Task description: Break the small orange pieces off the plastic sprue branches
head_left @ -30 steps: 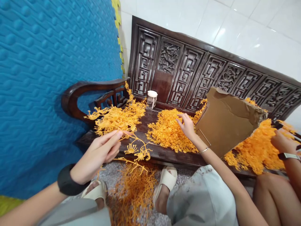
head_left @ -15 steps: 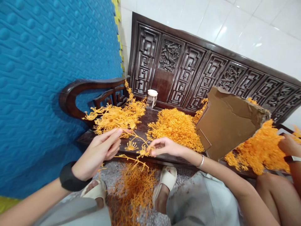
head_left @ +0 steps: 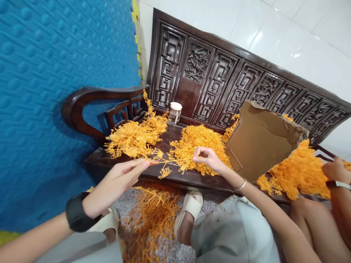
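My left hand [head_left: 117,179], with a black band on the wrist, pinches one end of a thin orange plastic sprig [head_left: 164,161] with spidery flower tips. My right hand [head_left: 207,159], wearing a silver bangle, has thumb and forefinger closed at the sprig's right end; the exact grip is too small to make out. Between the hands the sprig runs almost level above the front of the dark wooden bench [head_left: 168,144]. Past my left hand lies a loose heap of orange sprigs [head_left: 131,137]. Behind my right hand sits a denser pile of small orange pieces [head_left: 201,137].
A bent cardboard sheet [head_left: 265,135] stands beside the dense pile. Right of it are another orange heap [head_left: 304,171] and another person's hand [head_left: 337,170]. A white-lidded clear jug [head_left: 175,112] stands by the carved backrest. Bare orange stems [head_left: 149,219] cover the floor between my feet.
My right hand has moved up and to the right, over the edge of the dense pile. The left hand has shifted slightly right and down, and the sprig now stretches more level.
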`<action>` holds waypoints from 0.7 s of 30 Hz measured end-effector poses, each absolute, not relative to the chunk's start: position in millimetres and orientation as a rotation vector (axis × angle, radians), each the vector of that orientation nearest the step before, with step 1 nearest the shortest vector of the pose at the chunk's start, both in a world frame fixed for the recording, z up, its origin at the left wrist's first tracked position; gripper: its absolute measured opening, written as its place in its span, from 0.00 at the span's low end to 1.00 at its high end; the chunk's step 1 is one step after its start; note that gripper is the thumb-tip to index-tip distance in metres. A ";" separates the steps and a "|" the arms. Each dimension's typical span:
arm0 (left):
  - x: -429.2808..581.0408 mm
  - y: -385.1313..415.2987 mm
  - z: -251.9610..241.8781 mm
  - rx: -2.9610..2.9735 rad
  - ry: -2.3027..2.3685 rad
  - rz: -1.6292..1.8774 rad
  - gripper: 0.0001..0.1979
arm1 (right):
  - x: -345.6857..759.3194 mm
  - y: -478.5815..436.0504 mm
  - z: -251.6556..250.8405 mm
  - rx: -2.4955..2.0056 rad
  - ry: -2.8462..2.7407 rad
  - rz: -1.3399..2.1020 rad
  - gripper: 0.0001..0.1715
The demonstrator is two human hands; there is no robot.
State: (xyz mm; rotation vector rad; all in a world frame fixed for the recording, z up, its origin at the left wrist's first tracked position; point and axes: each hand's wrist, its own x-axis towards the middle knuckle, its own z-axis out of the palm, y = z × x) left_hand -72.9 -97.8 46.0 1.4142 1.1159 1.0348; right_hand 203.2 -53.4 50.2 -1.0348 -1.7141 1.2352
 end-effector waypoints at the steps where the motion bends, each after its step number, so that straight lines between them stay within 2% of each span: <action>1: -72.0 -99.0 45.4 1.487 1.114 0.986 0.16 | 207.7 -54.4 51.0 -1.066 -1.710 1.179 0.16; 4: -78.2 -102.1 45.6 1.640 1.145 0.904 0.18 | 229.4 -56.7 53.7 -1.186 -1.615 0.918 0.16; 7: -96.5 -102.9 45.9 1.660 1.283 0.962 0.21 | 260.5 -56.1 54.2 -1.270 -1.394 0.632 0.15; 10: -111.9 -102.2 44.2 1.635 1.376 1.032 0.20 | 286.2 -50.1 51.5 -1.340 -1.344 0.413 0.15; 14: -111.5 -103.0 46.2 1.612 1.370 1.133 0.16 | 300.1 -31.7 45.7 -1.416 -1.363 0.271 0.18; 21: -105.3 -102.6 54.9 1.429 1.390 1.053 0.21 | 299.9 4.6 47.1 -1.411 -1.421 0.139 0.18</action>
